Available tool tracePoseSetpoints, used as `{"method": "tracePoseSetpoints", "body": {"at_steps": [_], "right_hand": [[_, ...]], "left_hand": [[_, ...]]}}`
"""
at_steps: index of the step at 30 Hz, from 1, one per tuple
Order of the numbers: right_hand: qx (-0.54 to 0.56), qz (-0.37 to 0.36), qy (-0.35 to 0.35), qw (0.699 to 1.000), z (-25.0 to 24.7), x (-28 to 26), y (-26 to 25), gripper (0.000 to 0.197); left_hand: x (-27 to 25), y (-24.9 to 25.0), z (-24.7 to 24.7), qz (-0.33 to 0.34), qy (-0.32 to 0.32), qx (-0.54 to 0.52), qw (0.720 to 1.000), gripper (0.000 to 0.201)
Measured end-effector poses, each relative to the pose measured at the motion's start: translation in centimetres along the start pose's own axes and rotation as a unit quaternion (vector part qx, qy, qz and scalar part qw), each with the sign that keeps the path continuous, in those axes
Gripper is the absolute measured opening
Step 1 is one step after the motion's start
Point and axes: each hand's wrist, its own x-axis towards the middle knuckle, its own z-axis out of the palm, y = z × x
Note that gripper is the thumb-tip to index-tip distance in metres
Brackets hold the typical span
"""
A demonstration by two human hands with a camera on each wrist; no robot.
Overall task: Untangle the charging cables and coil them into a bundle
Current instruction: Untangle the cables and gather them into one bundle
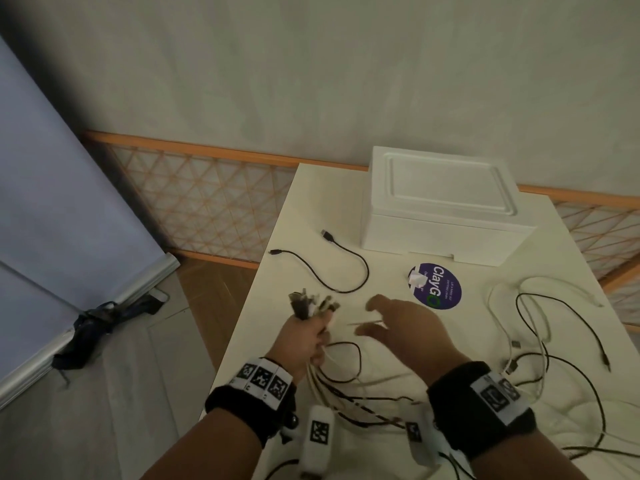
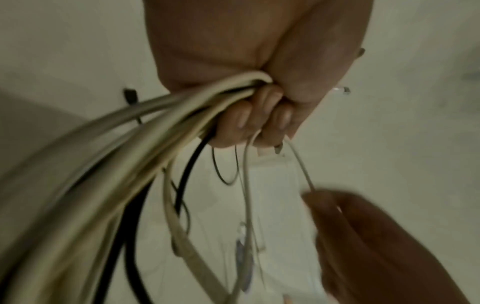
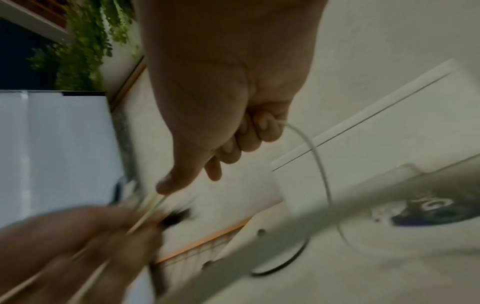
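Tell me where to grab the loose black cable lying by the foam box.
Judging by its pose, pinch the black cable just behind its plug from above: it lies flat in an open U, both ends free, apart from the bundle in the left hand.

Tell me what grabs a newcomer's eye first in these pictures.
First, the left hand at the table's near left edge, gripping a fistful of cables with their plugs fanned out above the fist. Next, the right hand beside it, pinching a thin white cable. Behind sit a white foam box and a purple round sticker.
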Motion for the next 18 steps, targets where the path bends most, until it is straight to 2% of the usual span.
{"method": "tracePoseSetpoints", "body": {"at_steps": [3,4,7,11,13,15,16,18], "right_hand": [[-0.054,0.092,0.074,0.992,-0.2,-0.5,4.9,0.086],[-0.068,0.129,0.085,0.986,-0.4,-0.9,6.7,0.088],[-0.063,0.241,0.091,0.964,-1.1,-2.1,10.7,0.060],[-0.075,0.288,0.121,0.947,-0.3,-2.6,12.0,0.034],[-0.114,0.277,0.119,0.947,-0.2,-2.1,11.6,0.024],[-0.133,0.233,0.135,0.954,-0.4,-1.3,10.5,0.023],[-0.106,0.182,0.154,0.965,-0.3,-0.9,9.6,0.029],[-0.014,0.035,0.189,0.981,-0.2,-0.2,5.9,0.047]], "left_hand": [[1.0,-0.3,-3.4,-0.012,0.081,-0.050,0.995,0.023],[1.2,-0.3,-4.5,-0.013,0.105,-0.068,0.992,0.025],[1.6,-0.6,-6.7,-0.006,0.151,-0.089,0.985,0.032],[1.9,-0.6,-6.7,0.012,0.129,-0.071,0.989,0.028],[2.0,-0.5,-6.7,0.016,0.130,-0.062,0.989,0.016],[2.1,-0.3,-6.7,0.024,0.153,-0.058,0.986,0.017],[2.1,-0.2,-6.7,0.035,0.162,-0.061,0.984,0.018],[1.8,0.2,-5.8,0.073,0.139,-0.079,0.984,0.014]]}}
